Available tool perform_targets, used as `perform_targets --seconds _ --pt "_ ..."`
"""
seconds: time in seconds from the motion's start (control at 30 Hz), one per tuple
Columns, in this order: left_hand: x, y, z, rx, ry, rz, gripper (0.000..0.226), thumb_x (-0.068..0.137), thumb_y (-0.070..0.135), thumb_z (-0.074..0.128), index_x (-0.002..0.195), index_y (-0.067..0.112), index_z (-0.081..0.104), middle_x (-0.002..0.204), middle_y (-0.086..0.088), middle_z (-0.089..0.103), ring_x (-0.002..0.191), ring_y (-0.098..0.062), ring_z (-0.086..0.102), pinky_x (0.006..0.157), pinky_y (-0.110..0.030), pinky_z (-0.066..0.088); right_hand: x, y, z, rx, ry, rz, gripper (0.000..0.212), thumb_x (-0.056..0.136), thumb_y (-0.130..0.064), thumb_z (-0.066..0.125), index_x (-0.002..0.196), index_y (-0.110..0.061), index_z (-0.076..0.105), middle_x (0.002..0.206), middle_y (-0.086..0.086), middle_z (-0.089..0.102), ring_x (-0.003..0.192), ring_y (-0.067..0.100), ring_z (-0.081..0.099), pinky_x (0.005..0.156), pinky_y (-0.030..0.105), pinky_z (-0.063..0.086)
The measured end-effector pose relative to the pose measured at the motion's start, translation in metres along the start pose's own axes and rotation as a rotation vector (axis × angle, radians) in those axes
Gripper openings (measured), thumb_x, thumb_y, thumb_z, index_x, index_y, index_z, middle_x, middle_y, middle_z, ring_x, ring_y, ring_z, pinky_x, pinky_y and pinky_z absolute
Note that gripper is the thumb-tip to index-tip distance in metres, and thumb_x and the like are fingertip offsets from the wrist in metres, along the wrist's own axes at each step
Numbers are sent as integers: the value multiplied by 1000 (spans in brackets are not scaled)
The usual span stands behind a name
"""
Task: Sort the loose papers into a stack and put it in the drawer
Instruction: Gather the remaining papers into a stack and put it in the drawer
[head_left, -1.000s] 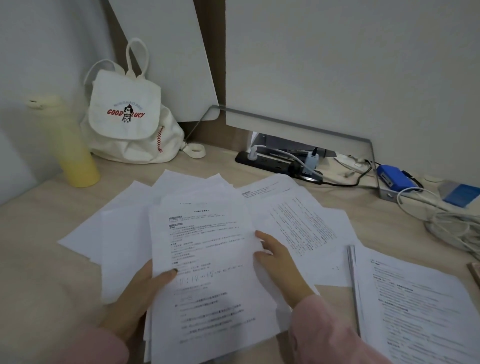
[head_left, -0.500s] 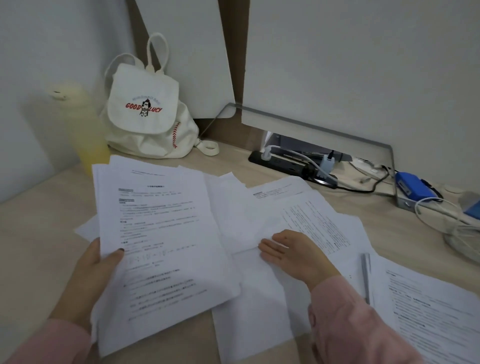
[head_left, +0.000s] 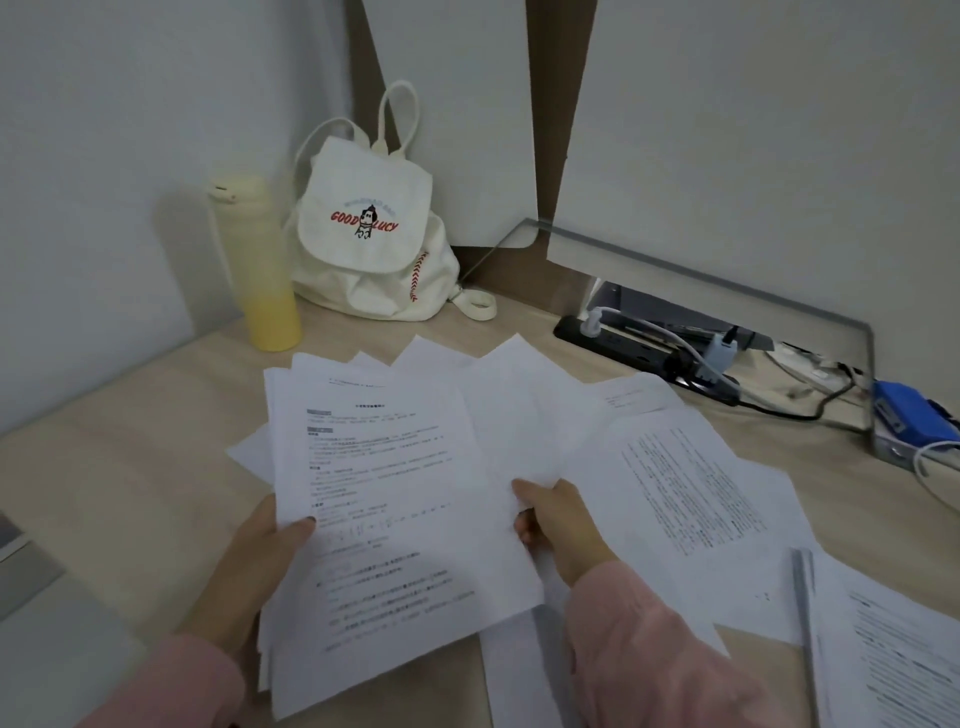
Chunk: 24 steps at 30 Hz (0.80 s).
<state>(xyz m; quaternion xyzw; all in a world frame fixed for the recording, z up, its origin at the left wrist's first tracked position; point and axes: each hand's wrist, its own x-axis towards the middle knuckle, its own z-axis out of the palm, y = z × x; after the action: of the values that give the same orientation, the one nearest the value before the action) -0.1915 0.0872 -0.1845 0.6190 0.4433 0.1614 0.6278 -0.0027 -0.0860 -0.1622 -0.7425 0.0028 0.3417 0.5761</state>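
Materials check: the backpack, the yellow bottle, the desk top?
Backpack: looks like off-white canvas, matte, soft folds and red stitching. Yellow bottle: probably frosted plastic, translucent, matte, paler toward the cap. Desk top: pale wood-grain, low sheen; laminate or veneer, cannot tell which.

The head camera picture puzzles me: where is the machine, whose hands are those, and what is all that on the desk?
There is no machine here. A person wears one wide-angle camera on the head, looking down at their own two hands. The left hand grips a bundle of printed papers by its edge, and the right hand pinches it from the other side. More loose sheets lie spread on the wooden desk. At the back stand a yellow bottle and a white backpack; a black power strip lies to the right. No drawer is in view.
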Motion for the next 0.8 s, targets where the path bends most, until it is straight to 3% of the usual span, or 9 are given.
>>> perform_targets --seconds 0.1,0.3,0.47,0.53,0.57,0.63,0.67,0.73,0.8 --pt "-4 0 3 -11 -14 -1 40 94 6 47 132 16 48 122 -2 56 109 -24 53 92 -38 41 -5 -9 -19 -58 120 -132 22 89 -8 50 67 -8 54 45 8 51 34 13 46 37 18 38" --pt "-10 6 17 -58 -69 34 34 94 6 47 123 21 56 126 -2 60 112 -24 56 100 -44 42 -29 -50 -100 -212 460 -446 27 92 -13 46 65 -13 48 33 -1 49 24 3 41 37 19 36" --pt "-18 11 29 -144 -108 87 32 94 18 51 122 29 60 121 5 66 111 -24 62 99 -51 44 -70 -81 -133 -241 692 -705 31 97 -23 43 66 -26 42 59 8 51 39 4 49 39 8 35" --pt "-19 11 30 -169 -99 101 32 93 18 51 122 28 60 119 4 67 110 -26 62 99 -52 44 -81 -82 -135 -306 735 -809 34 97 -27 43 63 -26 39 59 7 54 47 4 53 52 19 40" --pt "-20 12 30 -176 -94 100 32 94 16 50 122 27 61 119 3 68 110 -27 62 98 -53 44 -84 -79 -135 -379 748 -838 34 97 -27 44 63 -25 42 60 8 57 54 13 57 57 26 40" --pt "-22 12 28 -185 -80 95 31 94 14 49 120 25 62 117 2 68 109 -29 62 97 -53 45 -83 -67 -135 -558 722 -844 24 95 -17 48 73 -15 59 74 5 62 67 24 60 59 26 37" --pt "-23 11 26 -192 -73 95 30 94 13 48 118 25 62 116 1 68 108 -29 63 96 -53 45 -79 -57 -134 -632 663 -826 18 93 -8 50 88 -10 68 86 1 63 74 19 62 62 20 38" --pt "-24 10 21 -206 -57 92 30 94 12 48 117 24 62 117 -1 68 106 -30 63 97 -53 44 -69 -30 -131 -745 488 -798 39 87 4 52 116 -19 65 114 -7 60 97 6 58 83 15 40" --pt "-23 6 15 -210 -41 87 31 94 11 48 121 21 61 120 -4 66 109 -31 61 100 -54 42 -54 1 -128 -821 311 -771 47 87 4 53 121 -28 61 130 -4 54 116 7 48 97 19 33"
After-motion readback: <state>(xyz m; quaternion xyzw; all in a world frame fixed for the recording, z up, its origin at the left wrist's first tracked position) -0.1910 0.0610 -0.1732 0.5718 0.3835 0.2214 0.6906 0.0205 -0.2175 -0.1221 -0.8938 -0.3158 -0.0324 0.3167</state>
